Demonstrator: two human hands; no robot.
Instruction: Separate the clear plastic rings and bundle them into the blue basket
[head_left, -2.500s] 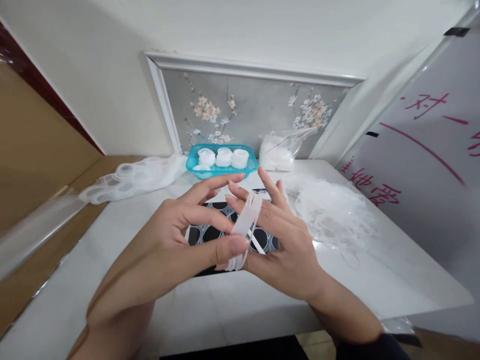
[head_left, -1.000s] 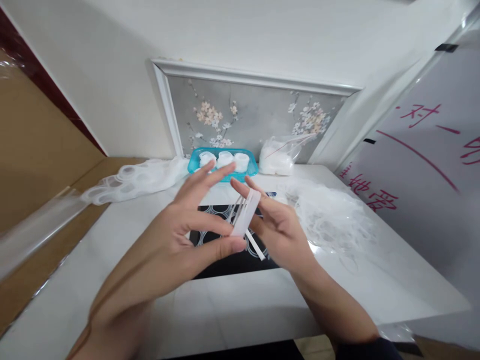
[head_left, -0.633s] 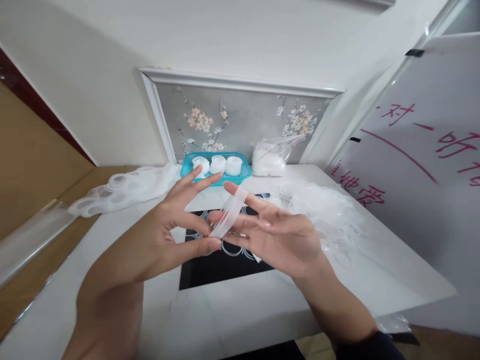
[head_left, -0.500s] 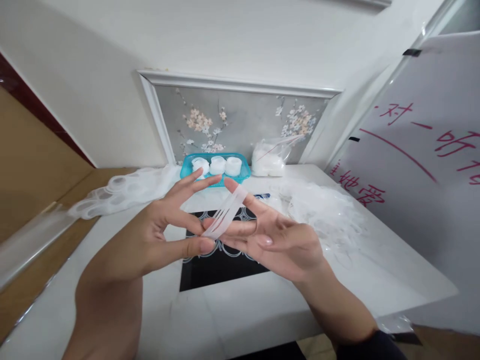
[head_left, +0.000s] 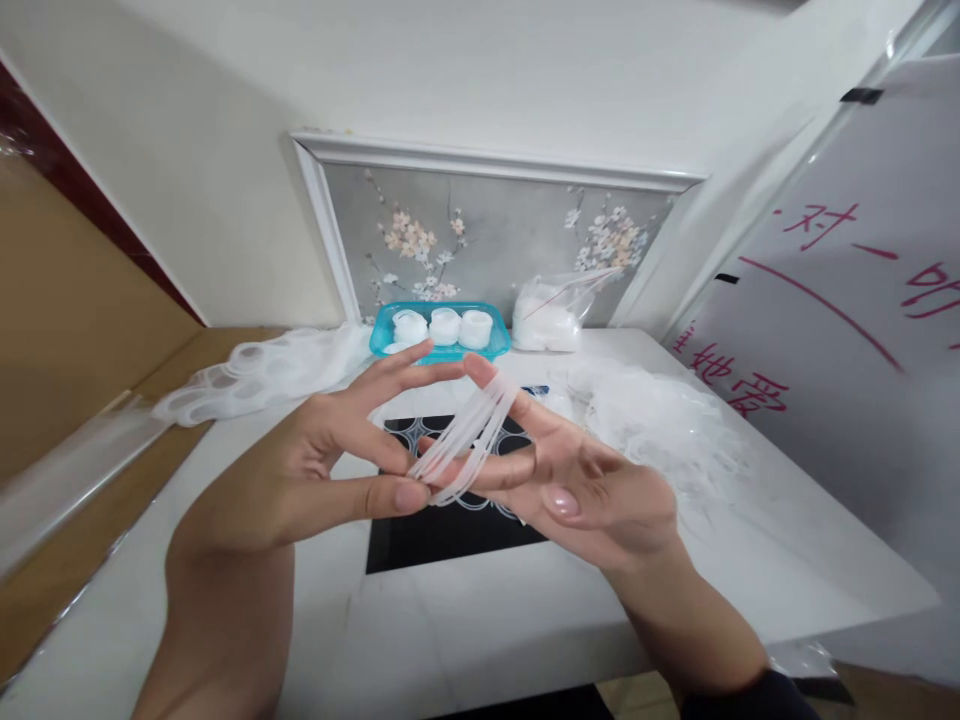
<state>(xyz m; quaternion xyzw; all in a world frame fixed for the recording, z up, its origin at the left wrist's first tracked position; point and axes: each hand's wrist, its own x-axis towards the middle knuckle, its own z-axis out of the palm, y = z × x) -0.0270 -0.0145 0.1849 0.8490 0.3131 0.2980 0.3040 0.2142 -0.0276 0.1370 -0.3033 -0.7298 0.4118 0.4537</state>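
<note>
Thin, translucent white bands (head_left: 474,425) stretch in several strands over the extended index and middle fingers of my right hand (head_left: 592,490). Those fingers are spread apart, and the palm faces me with the thumb folded in. My left hand (head_left: 322,450) pinches the lower end of the strands between thumb and index finger, its other fingers raised. Both hands are above a dark mat (head_left: 427,545) with a white ring pattern. Exactly how the strands pass behind the fingers is hidden.
At the back, a blue tray (head_left: 504,348) holds white rolls, beside a clear bag (head_left: 551,315) of white material. Loose white rings (head_left: 262,370) lie on the left, and a translucent heap (head_left: 660,420) on the right. A written-on whiteboard (head_left: 847,400) stands at right.
The strands on my right fingers have fanned out wider and hang looser near the left thumb. Both hands appear slightly further right as the view has shifted.
</note>
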